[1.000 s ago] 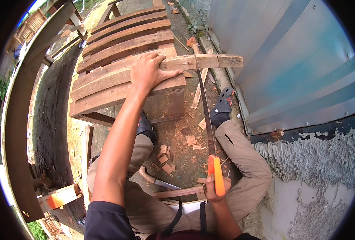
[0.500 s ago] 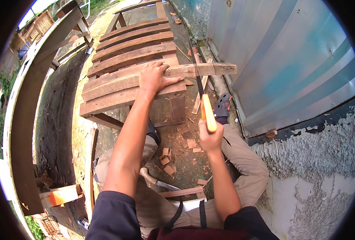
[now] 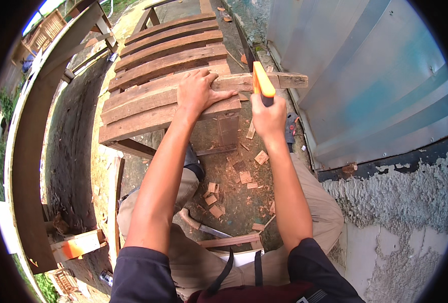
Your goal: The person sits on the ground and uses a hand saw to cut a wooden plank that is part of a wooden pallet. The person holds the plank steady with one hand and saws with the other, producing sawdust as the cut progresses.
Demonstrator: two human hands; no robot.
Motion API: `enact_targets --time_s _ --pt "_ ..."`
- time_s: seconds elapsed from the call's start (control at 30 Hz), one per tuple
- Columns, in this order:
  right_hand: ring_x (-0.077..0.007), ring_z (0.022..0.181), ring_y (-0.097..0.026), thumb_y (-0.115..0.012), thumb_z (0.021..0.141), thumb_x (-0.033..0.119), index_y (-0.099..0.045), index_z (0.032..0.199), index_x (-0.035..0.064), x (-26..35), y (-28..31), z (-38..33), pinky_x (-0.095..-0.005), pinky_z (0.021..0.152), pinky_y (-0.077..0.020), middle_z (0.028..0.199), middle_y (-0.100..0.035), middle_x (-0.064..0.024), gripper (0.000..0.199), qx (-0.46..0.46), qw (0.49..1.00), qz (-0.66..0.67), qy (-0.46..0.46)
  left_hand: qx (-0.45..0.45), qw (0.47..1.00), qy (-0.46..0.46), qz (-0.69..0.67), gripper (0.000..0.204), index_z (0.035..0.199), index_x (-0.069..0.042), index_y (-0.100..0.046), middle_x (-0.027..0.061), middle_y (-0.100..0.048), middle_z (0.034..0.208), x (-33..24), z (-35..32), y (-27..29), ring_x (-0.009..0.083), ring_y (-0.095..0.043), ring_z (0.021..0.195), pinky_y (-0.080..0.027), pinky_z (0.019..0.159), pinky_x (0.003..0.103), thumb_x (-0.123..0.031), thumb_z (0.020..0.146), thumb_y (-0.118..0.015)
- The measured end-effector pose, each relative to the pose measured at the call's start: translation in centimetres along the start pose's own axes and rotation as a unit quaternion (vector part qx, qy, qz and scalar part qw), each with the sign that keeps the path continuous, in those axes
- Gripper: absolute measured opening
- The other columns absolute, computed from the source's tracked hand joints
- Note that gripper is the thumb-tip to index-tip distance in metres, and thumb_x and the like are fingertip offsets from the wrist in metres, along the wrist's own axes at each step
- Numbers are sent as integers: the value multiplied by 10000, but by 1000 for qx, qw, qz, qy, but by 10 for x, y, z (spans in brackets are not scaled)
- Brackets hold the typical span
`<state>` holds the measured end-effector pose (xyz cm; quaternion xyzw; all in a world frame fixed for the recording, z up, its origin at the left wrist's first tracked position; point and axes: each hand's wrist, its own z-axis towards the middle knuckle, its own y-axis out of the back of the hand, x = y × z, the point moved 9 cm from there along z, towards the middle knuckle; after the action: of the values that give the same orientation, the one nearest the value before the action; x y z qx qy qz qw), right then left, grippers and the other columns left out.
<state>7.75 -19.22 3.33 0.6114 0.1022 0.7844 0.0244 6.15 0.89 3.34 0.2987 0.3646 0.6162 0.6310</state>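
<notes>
Sawing across the timber [image 3: 292, 81], you have it lying along the near edge of the slatted bench [image 3: 168, 67], its end jutting past the right edge. Your left hand [image 3: 197, 93] has its grip over the timber, thumb out toward the near right corner; your right hand [image 3: 269, 116] has its grip closed around the orange-handled saw [image 3: 264, 81]. The metal wall [image 3: 355, 76] stands near the jutting end. On the floor below lie wood blocks [image 3: 245, 177] and a wood-handled blade [image 3: 189, 218]. Half a second ago the saw's handle was nearer you; now it has reached the timber, your right arm stretched further forward.
</notes>
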Motion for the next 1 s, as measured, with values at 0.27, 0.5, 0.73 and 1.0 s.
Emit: enact_targets --time_s 0.27,0.5,0.73,1.0 --pt "-198 495 -539 -670 900 131 -613 701 -28 -35 43 -113 -393 509 -412 553 -563 -135 262 13 1000 -16 -8 -3 1000 6 -3 755 1030 -75 -802 95 -728 995 8 2 3 281 -701 988 -537 883 411 -746 686 -769" --pt "-247 483 -643 -658 827 17 -680 805 -42 2 109 -260 -349 504 -494 575 -599 -128 67 58 992 -98 47 -13 1000 3 -3 714 1004 -67 -805 83 -720 934 5 -5 11 275 -697 927 -527 876 411 -707 686 -797" --pt "-169 534 -577 -674 902 202 -624 705 -53 -8 18 -24 -389 536 -435 564 -607 -104 327 0 1000 -11 -18 -21 1000 -12 -10 723 1012 -71 -803 86 -719 940 1 1 5 283 -698 922 -535 866 420 -716 687 -786" --pt "-229 501 -585 -682 897 160 -602 701 -29 -29 39 -105 -395 513 -431 558 -562 -144 283 24 1000 -10 -16 7 1000 13 8 724 1049 -76 -803 96 -733 1015 7 -3 7 285 -696 1004 -534 909 417 -703 687 -796"
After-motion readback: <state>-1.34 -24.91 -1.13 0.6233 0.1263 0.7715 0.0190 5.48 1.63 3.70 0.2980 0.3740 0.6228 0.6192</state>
